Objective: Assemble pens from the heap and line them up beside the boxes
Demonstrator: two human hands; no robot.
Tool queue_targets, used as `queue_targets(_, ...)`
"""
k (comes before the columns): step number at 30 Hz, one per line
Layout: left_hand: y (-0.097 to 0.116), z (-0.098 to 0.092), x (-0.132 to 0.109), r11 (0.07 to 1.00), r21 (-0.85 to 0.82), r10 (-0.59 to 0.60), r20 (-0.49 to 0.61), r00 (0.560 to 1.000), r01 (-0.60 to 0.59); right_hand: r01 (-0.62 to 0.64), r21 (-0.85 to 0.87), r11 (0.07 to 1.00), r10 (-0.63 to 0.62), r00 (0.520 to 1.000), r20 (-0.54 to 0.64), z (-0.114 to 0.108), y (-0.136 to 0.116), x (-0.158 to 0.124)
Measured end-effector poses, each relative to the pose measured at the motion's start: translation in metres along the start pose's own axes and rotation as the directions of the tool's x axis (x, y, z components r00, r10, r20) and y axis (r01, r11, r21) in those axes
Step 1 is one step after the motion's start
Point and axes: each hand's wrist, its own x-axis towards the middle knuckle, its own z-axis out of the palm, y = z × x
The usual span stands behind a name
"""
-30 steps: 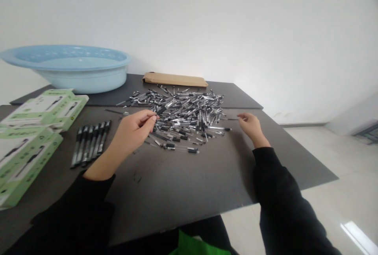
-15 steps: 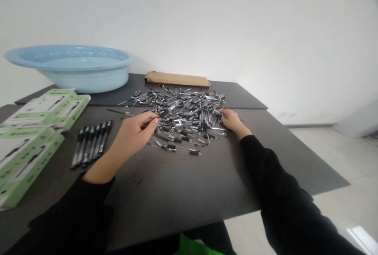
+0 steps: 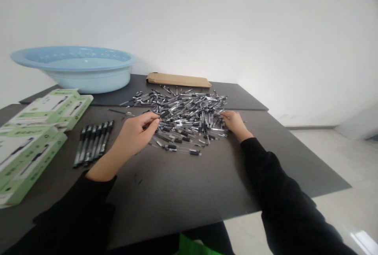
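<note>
A large heap of clear and black pen pieces [image 3: 189, 113] lies spread on the dark table. At the heap's left side, my left hand [image 3: 137, 131] is closed in a pinch on a small black pen part [image 3: 164, 114], which looks like a cap. My right hand [image 3: 234, 123] is at the heap's right edge, its thumb and fingers pinched round a thin pen part [image 3: 223, 116] that is mostly hidden. Left of my left forearm, several capped pens [image 3: 93, 143] lie side by side in a row.
Green and white pen boxes [image 3: 35, 148] are stacked at the left edge. Behind them stands a large light blue basin [image 3: 91, 80]. A flat brown cardboard piece [image 3: 178, 80] lies near the wall, behind the heap. Small dark bits [image 3: 138, 178] dot the dark tabletop [image 3: 183, 192].
The view has shifted slightly. My right hand has moved very little at the heap's edge, and my left hand keeps its pinch in the same place.
</note>
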Motion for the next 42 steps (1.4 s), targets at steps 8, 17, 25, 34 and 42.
queue_targets(8,0.001,-0.001,0.0,1.0,0.008,-0.003,-0.012,1.0,0.003,-0.061,-0.074,0.995,0.054,0.994,-0.092,-0.025,0.019,-0.009)
queue_targets(17,0.0,0.0,0.001,1.0,0.022,0.006,-0.01,1.0,-0.006,-0.22,-0.153,0.963,0.205,0.973,-0.107,-0.033,0.021,-0.021)
queue_targets(25,-0.004,0.001,0.002,1.0,0.016,0.007,-0.008,1.0,-0.007,-0.487,-0.172,0.856,0.458,0.87,-0.183,-0.041,0.04,-0.027)
queue_targets(34,0.0,-0.002,0.002,1.0,0.02,0.012,-0.025,1.0,-0.011,-0.452,-0.2,0.869,0.454,0.89,-0.037,-0.016,0.052,-0.026)
queue_targets(42,-0.003,-0.014,0.003,1.0,0.021,0.004,-0.11,0.994,-0.001,-0.443,-0.186,0.877,0.456,0.89,0.029,-0.008,0.059,-0.023)
